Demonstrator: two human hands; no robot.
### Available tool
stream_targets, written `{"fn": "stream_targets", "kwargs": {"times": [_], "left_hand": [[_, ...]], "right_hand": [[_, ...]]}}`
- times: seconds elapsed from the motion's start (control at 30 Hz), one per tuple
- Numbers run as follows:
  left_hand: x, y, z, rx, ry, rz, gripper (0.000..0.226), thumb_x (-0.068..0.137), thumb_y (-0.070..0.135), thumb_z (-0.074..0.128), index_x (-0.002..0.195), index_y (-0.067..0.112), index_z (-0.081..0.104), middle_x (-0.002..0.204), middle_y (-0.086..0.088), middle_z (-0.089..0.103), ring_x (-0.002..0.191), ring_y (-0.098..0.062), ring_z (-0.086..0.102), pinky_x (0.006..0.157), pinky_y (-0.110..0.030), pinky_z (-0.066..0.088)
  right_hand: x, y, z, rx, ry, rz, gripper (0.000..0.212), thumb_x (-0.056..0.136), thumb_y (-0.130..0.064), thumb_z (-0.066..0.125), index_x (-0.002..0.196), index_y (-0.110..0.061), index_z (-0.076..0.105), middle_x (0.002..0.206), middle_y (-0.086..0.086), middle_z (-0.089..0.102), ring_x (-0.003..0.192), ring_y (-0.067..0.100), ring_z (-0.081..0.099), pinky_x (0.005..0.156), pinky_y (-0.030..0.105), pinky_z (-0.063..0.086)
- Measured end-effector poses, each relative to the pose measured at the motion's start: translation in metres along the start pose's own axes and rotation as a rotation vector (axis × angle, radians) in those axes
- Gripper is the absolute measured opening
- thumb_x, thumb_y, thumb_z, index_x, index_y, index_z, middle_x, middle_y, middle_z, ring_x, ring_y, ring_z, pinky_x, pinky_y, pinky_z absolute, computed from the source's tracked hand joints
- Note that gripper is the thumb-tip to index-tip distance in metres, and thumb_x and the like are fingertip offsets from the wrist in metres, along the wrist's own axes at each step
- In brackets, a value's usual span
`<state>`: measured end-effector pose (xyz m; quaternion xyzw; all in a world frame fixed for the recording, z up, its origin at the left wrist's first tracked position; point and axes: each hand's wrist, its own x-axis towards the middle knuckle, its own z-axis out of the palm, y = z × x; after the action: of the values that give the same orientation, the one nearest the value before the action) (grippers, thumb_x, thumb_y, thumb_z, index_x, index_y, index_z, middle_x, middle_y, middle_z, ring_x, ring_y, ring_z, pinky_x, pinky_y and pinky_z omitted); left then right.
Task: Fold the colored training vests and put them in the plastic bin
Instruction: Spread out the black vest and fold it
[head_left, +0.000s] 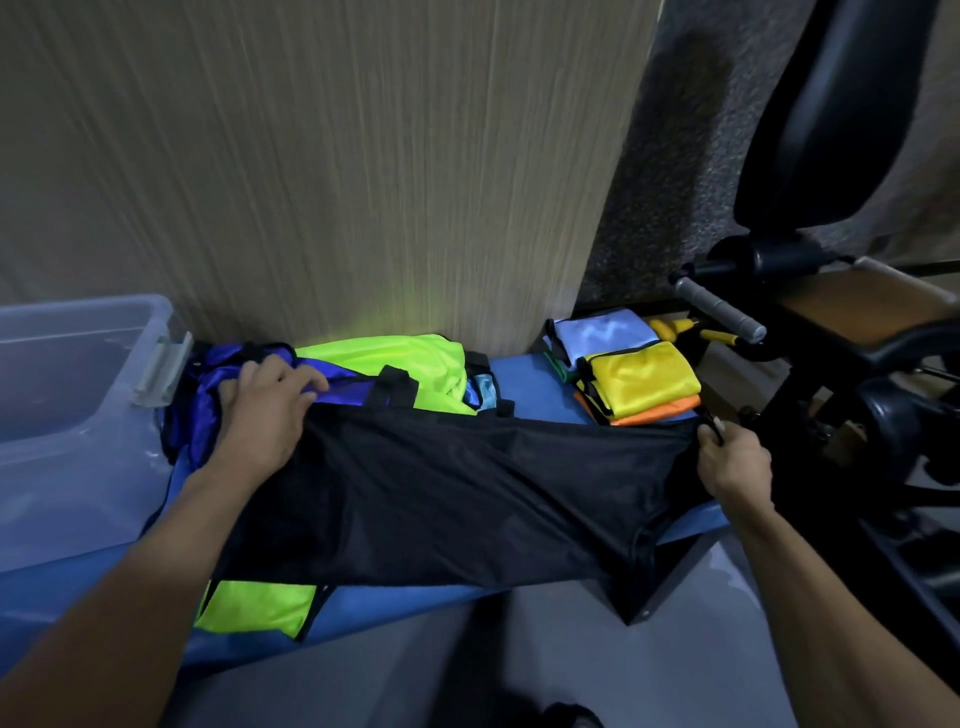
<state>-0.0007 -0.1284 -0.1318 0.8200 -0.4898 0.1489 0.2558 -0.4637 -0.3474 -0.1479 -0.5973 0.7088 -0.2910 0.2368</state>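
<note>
A black mesh vest (441, 488) lies stretched across the blue bench (535, 384). My right hand (732, 462) pinches its right edge and pulls it taut. My left hand (265, 410) grips its left end, resting on a heap of purple-blue vests (208, 395). A neon green vest (395, 364) lies behind the black one, and its lower part (260, 608) pokes out in front. A clear plastic bin (67, 384) stands at the left. Folded vests are stacked at the right: yellow (644, 379) on orange (654, 413), with a white one (602, 332) behind.
A wood-grain panel (322, 166) rises right behind the bench. Black exercise equipment (821, 291) with a padded seat and grey handle crowds the right side. Grey floor (519, 665) lies in front of the bench.
</note>
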Motion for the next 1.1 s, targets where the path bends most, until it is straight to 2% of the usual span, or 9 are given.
{"fn": "stream_targets", "kwargs": {"times": [0.1,0.17,0.27,0.37,0.5,0.63,0.83,0.97,1.1], "left_hand": [[-0.007,0.028,-0.007,0.102,0.122,0.137,0.018,0.088,0.018,0.075,0.106,0.02,0.072,0.107,-0.008,0.057,0.1,-0.035,0.046,0.084,-0.051,0.037],[-0.02,0.073,-0.015,0.003,0.149,0.342,0.021,0.095,0.028,0.062,0.11,0.018,0.072,0.11,-0.008,0.061,0.098,-0.036,0.053,0.082,-0.049,0.045],[-0.059,0.13,-0.008,-0.17,-0.103,0.689,0.029,0.099,0.041,0.053,0.118,0.023,0.066,0.119,0.001,0.06,0.106,-0.026,0.057,0.087,-0.043,0.048],[-0.095,0.156,0.012,-0.158,-0.27,0.895,0.034,0.098,0.047,0.055,0.124,0.027,0.061,0.125,0.005,0.057,0.111,-0.02,0.055,0.09,-0.039,0.049],[-0.117,0.211,0.016,-0.204,-0.302,1.083,0.035,0.096,0.045,0.059,0.125,0.025,0.058,0.128,0.007,0.056,0.109,-0.018,0.051,0.087,-0.033,0.046],[-0.123,0.27,0.027,-0.013,-0.276,1.284,0.038,0.089,0.036,0.068,0.125,0.026,0.058,0.122,0.008,0.057,0.109,-0.019,0.046,0.085,-0.032,0.04],[-0.108,0.305,0.03,0.371,-0.323,1.422,0.019,0.088,0.028,0.067,0.106,0.035,0.069,0.089,0.015,0.064,0.106,-0.018,0.048,0.089,-0.032,0.037],[-0.101,0.319,0.027,0.465,-0.365,1.451,0.014,0.093,0.027,0.063,0.105,0.031,0.07,0.094,0.012,0.07,0.108,-0.02,0.048,0.097,-0.037,0.034],[-0.1,0.316,0.033,0.414,-0.365,1.422,0.043,0.098,0.024,0.057,0.14,0.028,0.051,0.102,0.004,0.068,0.111,-0.025,0.049,0.102,-0.041,0.034]], "right_hand": [[0.0,0.0,-0.001,0.047,0.004,-0.019,0.034,0.103,-0.029,0.055,0.116,0.0,0.065,0.118,0.028,0.065,0.114,0.047,0.058,0.091,0.043,0.047],[0.0,0.001,-0.002,0.081,0.014,-0.027,0.036,0.102,-0.029,0.057,0.118,0.002,0.066,0.125,0.024,0.067,0.119,0.044,0.058,0.095,0.042,0.046],[-0.002,-0.001,-0.004,0.103,0.019,-0.027,0.034,0.1,-0.032,0.062,0.107,0.001,0.065,0.126,0.024,0.066,0.119,0.043,0.058,0.09,0.04,0.045],[-0.006,-0.004,-0.007,0.115,0.017,-0.045,0.027,0.098,-0.036,0.065,0.095,-0.01,0.059,0.123,0.026,0.067,0.118,0.042,0.059,0.09,0.041,0.047],[-0.007,-0.006,-0.007,0.121,0.032,-0.033,0.04,0.098,-0.036,0.066,0.109,0.002,0.067,0.118,0.023,0.068,0.119,0.04,0.059,0.091,0.039,0.047],[-0.007,-0.011,-0.007,0.134,0.046,-0.025,0.033,0.098,-0.035,0.066,0.092,-0.003,0.064,0.089,0.014,0.063,0.101,0.038,0.062,0.075,0.033,0.037],[-0.001,-0.007,-0.006,0.139,0.06,-0.007,0.039,0.098,-0.035,0.065,0.072,-0.011,0.051,0.069,0.002,0.052,0.082,0.029,0.053,0.071,0.033,0.037],[0.002,-0.007,-0.002,0.182,0.04,-0.007,0.04,0.098,-0.035,0.066,0.072,-0.009,0.05,0.069,0.002,0.052,0.081,0.029,0.053,0.072,0.035,0.04],[0.007,-0.006,0.001,0.211,0.028,0.012,0.042,0.097,-0.036,0.067,0.069,-0.01,0.048,0.07,0.006,0.054,0.08,0.031,0.055,0.069,0.035,0.039]]}}
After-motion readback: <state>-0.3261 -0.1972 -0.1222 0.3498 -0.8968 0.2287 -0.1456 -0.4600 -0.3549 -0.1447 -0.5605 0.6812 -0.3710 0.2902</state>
